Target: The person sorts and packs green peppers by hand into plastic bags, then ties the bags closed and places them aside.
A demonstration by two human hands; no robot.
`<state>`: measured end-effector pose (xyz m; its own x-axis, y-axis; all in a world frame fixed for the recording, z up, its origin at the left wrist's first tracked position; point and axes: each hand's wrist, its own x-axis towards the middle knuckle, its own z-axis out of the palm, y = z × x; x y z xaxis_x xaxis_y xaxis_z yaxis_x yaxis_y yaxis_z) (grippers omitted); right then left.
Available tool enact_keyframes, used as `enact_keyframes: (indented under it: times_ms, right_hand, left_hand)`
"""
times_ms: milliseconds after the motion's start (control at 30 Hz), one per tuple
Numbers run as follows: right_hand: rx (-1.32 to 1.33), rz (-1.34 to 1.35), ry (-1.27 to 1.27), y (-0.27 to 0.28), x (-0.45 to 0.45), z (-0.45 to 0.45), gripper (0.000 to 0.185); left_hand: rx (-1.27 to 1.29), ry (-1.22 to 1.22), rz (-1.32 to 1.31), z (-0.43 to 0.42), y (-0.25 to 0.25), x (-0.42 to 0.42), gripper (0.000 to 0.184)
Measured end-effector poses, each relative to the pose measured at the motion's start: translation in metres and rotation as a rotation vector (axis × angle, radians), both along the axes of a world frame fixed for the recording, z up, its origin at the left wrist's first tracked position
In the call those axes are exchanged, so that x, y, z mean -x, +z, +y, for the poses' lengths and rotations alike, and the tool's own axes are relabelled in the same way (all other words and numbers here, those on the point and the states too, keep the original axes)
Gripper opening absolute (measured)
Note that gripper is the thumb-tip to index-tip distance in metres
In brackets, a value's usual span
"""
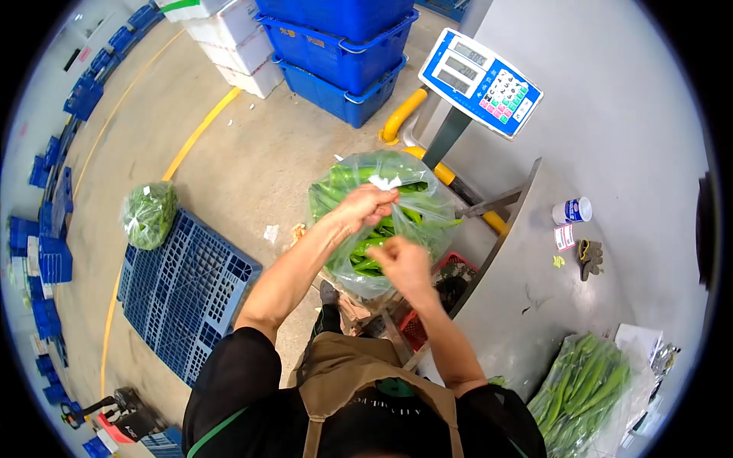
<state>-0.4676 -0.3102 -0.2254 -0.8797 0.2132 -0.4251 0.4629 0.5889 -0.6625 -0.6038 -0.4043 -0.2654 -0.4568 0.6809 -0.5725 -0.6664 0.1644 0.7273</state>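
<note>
A clear plastic bag (427,229) full of long green peppers (370,248) is in front of me, below the scale display. My left hand (369,206) is closed on the gathered upper rim of the bag, with a white bunched bit just above the fingers. At the bag's opening, over the peppers, my right hand (405,263) has its fingers curled together. Whatever those fingers hold, if anything, I cannot make out.
A scale display (482,82) stands beyond the bag. At right, a metal table (489,336) bears a cup (573,210), a glove (589,259) and bagged peppers (584,382). Blue crates (336,57) are stacked ahead. Left, a blue pallet (187,290) has a bagged green bundle (150,215) at its corner.
</note>
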Motion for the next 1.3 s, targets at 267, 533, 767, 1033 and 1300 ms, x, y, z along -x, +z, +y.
enact_keyframes:
  times_ms: [267,533,767,1033,1300]
  right_hand:
    - [0.516,0.588,-0.099,-0.180,0.053,-0.048,0.049]
    - [-0.528,0.853,0.413,-0.099,0.030,-0.009,0.026]
    - [-0.303,0.988,0.550,-0.094,0.072,0.032,0.026]
    - [0.699,-0.081,0.263,-0.082,0.074,0.050,0.021]
    - [0.432,0.050,0.557,-0.075,0.074,0.038,0.007]
  left_hand:
    - [0.029,-0.029,0.241,-0.005,0.017,-0.019,0.018]
    - [-0.076,0.406,-0.229,-0.021,-0.046,0.014,0.015]
    - [0.054,0.560,0.022,-0.049,-0.033,-0.032,0.008]
    - [-0.051,0.095,0.969,-0.056,-0.041,-0.057,0.027]
    - [0.294,-0.345,1.796,-0.053,-0.073,-0.019,0.041]
